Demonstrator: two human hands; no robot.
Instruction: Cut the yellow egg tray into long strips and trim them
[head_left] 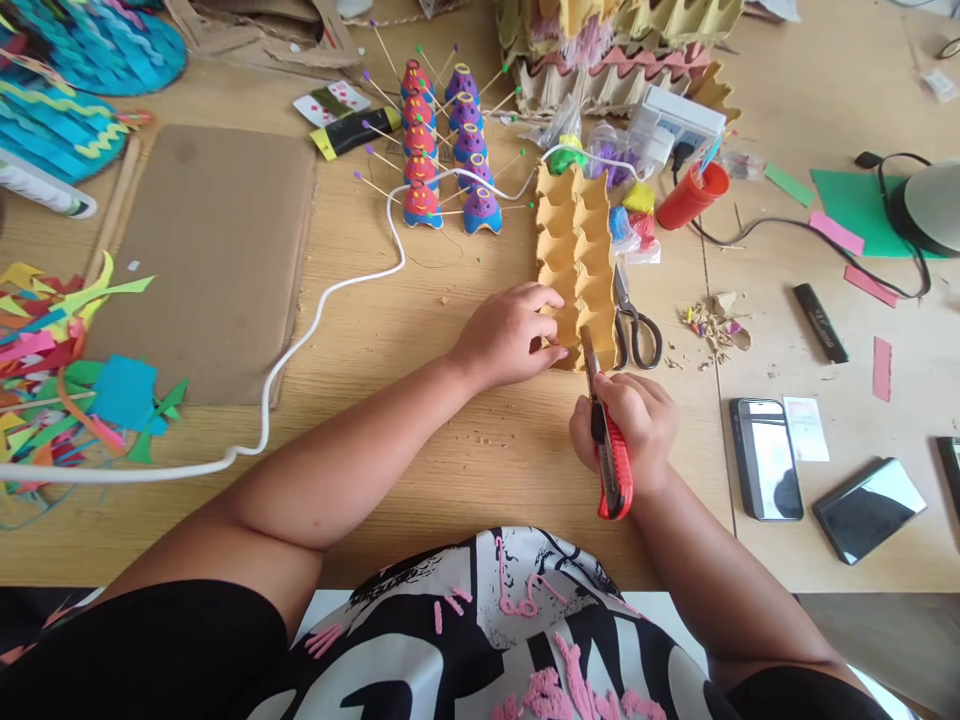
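A yellow egg carton piece with two rows of cups (574,240) lies on the wooden table, its long side running away from me. My left hand (514,335) grips its near left edge, fingers curled over the cups. My right hand (630,425) is wrapped round a red utility knife (615,462), whose blade points away from me and touches the carton's near end. Black-handled scissors (637,325) lie against the carton's right side. Beyond my left hand stand a row of red painted figures (421,203) and a row of purple ones (481,207), with pins sticking out.
Brown cardboard (206,260) and paper scraps (75,370) are at the left. A white cable (322,300) crosses the table. At the right are a red cup (691,195), a power strip (679,118), a phone (766,460) and a black marker (820,322). Egg cartons (615,80) are stacked behind.
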